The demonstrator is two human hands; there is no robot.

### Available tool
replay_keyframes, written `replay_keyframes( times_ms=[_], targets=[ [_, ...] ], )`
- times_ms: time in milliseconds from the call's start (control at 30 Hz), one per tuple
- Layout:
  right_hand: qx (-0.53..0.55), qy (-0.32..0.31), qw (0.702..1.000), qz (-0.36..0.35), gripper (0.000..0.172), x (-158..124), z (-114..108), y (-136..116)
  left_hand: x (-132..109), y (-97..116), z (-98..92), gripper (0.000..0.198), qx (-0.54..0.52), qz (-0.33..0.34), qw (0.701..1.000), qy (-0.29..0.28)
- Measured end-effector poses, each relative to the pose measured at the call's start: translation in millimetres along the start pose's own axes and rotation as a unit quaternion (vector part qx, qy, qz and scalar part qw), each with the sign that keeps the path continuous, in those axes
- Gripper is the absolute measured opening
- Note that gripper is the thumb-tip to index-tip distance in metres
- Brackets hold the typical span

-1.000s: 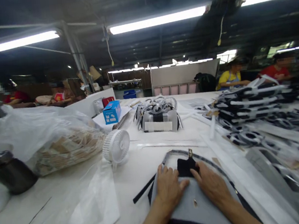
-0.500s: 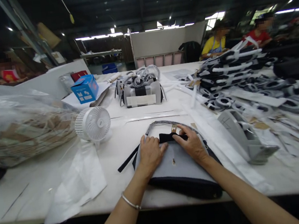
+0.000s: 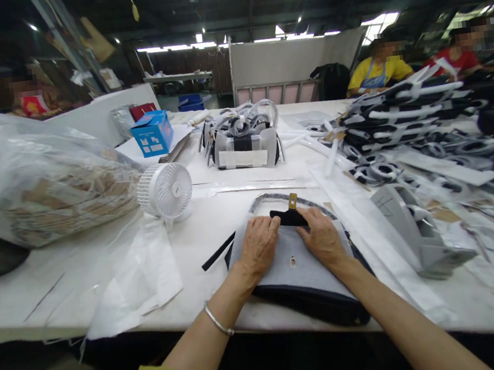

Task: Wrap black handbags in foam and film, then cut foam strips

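A handbag (image 3: pixel 284 270), with a grey covering over its front and a black base, lies at the table's near edge. Behind its top edge stands a short black tab (image 3: pixel 287 217) that carries a gold metal clasp (image 3: pixel 293 201). My left hand (image 3: pixel 258 246) is closed at the tab's left end, its fingertips curled over the bag's top edge. At the other end, my right hand (image 3: pixel 324 237) grips the tab between thumb and fingers. A film-wrapped handle (image 3: pixel 260 200) arches behind. One black strap (image 3: pixel 218 251) sticks out to the left.
A white fan (image 3: pixel 169 190) and a plastic sack (image 3: pixel 57 178) are on the left, with a blue box (image 3: pixel 152 134) behind. Another wrapped bag (image 3: pixel 242 149) stands ahead. To the right are a grey tape dispenser (image 3: pixel 419 230) and piled bag parts (image 3: pixel 400 112). Co-workers sit beyond.
My left hand has slid right toward the clasp, its fingers now more curled. The black tab and clasp stand higher above the bag's edge. The whole view has shifted slightly.
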State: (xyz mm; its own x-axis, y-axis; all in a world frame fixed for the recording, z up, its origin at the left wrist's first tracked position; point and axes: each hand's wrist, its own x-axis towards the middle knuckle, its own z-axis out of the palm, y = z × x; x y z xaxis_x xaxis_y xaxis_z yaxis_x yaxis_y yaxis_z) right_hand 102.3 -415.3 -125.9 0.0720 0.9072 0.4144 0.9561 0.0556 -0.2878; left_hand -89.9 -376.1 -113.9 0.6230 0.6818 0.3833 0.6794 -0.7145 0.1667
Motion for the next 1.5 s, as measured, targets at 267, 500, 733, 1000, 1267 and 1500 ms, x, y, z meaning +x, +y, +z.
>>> replay_keyframes(
  times_ms=[267,500,733,1000,1267,1500],
  targets=[
    [-0.056,0.076,0.994,-0.063,0.043,-4,-19,-18,5,-3,4.3,0.030,-0.061,-0.034,0.997,-0.034],
    [-0.071,-0.071,0.992,-0.081,0.022,-5,-19,-21,3,0,6.0,0.032,-0.021,0.007,0.999,-0.028],
    [-0.108,-0.096,0.987,-0.065,0.027,-5,-21,-25,5,0,6.1,0.029,0.005,0.019,0.999,-0.041],
    [-0.114,-0.138,0.984,0.018,0.037,-4,-21,-27,8,2,4.2,0.036,0.030,0.018,0.998,-0.054],
    [-0.067,-0.190,0.972,0.124,0.060,10,-10,-18,14,5,9.7,0.030,0.059,-0.005,0.997,-0.054],
    [-0.118,-0.120,0.980,0.109,0.031,6,-10,-26,17,8,12.5,0.022,0.063,-0.019,0.997,-0.044]
  ],
)
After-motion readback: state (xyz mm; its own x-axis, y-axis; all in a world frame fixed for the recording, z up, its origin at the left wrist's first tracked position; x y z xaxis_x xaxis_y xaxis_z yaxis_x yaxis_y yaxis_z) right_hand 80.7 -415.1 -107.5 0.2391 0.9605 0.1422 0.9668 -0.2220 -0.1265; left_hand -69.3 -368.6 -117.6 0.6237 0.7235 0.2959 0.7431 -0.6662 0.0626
